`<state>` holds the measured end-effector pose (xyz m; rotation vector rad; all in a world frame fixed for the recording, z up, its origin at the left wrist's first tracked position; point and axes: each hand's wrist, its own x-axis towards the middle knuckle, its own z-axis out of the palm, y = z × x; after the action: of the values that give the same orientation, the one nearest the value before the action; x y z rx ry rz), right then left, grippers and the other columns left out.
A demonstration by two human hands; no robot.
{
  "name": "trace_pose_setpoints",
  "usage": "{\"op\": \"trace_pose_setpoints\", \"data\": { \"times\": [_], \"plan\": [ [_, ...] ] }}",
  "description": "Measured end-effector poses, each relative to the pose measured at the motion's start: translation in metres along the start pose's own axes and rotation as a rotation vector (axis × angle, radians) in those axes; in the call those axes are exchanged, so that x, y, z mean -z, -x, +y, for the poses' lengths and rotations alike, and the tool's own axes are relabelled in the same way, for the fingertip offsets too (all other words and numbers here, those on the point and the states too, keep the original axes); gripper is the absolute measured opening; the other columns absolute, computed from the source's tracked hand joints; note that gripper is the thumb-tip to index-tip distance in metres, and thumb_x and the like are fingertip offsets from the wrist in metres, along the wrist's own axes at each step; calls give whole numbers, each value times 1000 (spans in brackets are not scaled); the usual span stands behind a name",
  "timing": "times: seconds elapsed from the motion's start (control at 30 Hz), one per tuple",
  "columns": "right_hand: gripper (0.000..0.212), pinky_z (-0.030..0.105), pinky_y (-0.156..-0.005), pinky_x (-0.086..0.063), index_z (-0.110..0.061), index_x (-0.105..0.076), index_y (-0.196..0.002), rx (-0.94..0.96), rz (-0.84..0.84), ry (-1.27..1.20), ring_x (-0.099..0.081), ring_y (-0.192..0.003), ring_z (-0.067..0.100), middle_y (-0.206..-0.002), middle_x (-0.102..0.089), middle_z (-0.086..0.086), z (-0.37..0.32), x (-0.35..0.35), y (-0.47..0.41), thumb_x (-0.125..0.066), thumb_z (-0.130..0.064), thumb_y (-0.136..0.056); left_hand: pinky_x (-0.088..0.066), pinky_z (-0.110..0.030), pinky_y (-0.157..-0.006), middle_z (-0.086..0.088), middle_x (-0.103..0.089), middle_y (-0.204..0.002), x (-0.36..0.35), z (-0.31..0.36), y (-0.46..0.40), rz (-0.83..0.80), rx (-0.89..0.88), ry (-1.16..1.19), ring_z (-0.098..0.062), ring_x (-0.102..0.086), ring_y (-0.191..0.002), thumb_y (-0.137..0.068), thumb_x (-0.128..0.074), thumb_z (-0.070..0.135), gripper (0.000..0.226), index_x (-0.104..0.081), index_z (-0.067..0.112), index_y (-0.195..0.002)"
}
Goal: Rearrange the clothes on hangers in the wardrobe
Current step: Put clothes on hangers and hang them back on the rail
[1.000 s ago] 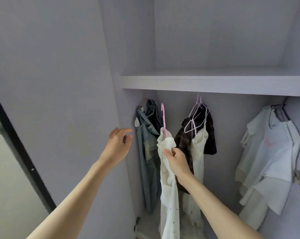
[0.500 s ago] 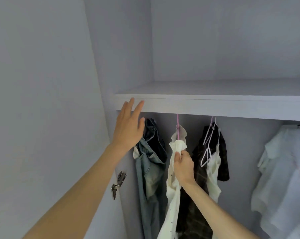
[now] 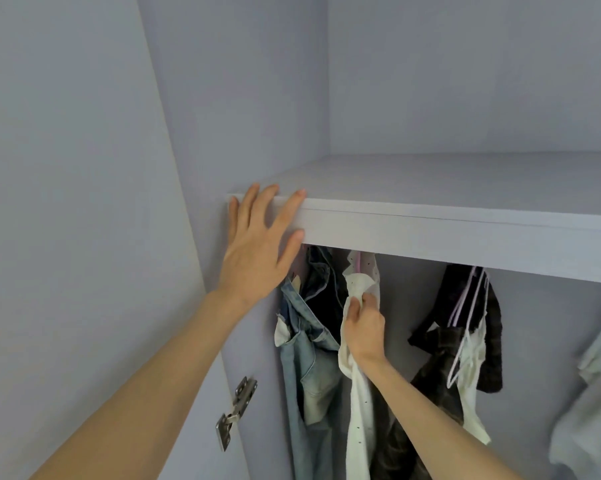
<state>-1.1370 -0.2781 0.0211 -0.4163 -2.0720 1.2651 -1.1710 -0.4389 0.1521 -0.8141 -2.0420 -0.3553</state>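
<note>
A white dotted garment (image 3: pixel 358 403) hangs on a pink hanger (image 3: pixel 358 263) whose top is hidden behind the wardrobe shelf (image 3: pixel 448 230). My right hand (image 3: pixel 364 327) grips this garment near its collar. My left hand (image 3: pixel 259 247) rests flat with spread fingers against the shelf's front edge at its left end. Denim jeans (image 3: pixel 306 368) hang just left of the white garment. To the right hang a dark plaid piece (image 3: pixel 430 375) and a white top (image 3: pixel 474 375) on pale hangers (image 3: pixel 468 306).
A pale garment (image 3: pixel 593 403) hangs blurred at the far right edge. A metal hinge (image 3: pixel 236 410) sits on the wardrobe's left side panel. The open door panel (image 3: pixel 67 202) fills the left of the view. The rail is hidden behind the shelf.
My left hand rose from mid-air to the shelf's front edge. My right hand lifted the white garment and its pink hanger up under the shelf. The view tilted upward.
</note>
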Motion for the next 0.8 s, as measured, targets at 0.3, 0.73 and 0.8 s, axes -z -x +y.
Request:
{"op": "trace_pose_setpoints", "data": {
  "times": [0.3,0.73,0.8],
  "plan": [
    [32,33,-62,-45,-2,-42,-128,52,-169,216,-62,-72,30,-77,-63,14,11,-36,7,-39,-15,-99,-17,-60,-110,-17,-36,-141,-8,-4,-1,56,-13,10,-37,-23,-135,-98,-32,42,47,-24,28,-142],
    [10,17,-44,-33,-13,-39,-104,37,-366,-57,-34,-48,6,-56,-37,-3,-11,-98,0,-34,-7,-99,-11,-58,-112,-8,-25,-141,-15,-8,-2,30,-17,14,-35,-16,-137,-98,-23,46,47,-22,29,-142],
    [23,18,-48,-32,2,-44,-116,25,-407,-15,-43,-52,12,-60,-42,-1,-11,-97,-3,-36,-12,-99,-10,-57,-112,-8,-25,-141,-16,-10,-2,29,-16,13,-35,-17,-137,-98,-23,46,47,-22,29,-142]
  ]
}}
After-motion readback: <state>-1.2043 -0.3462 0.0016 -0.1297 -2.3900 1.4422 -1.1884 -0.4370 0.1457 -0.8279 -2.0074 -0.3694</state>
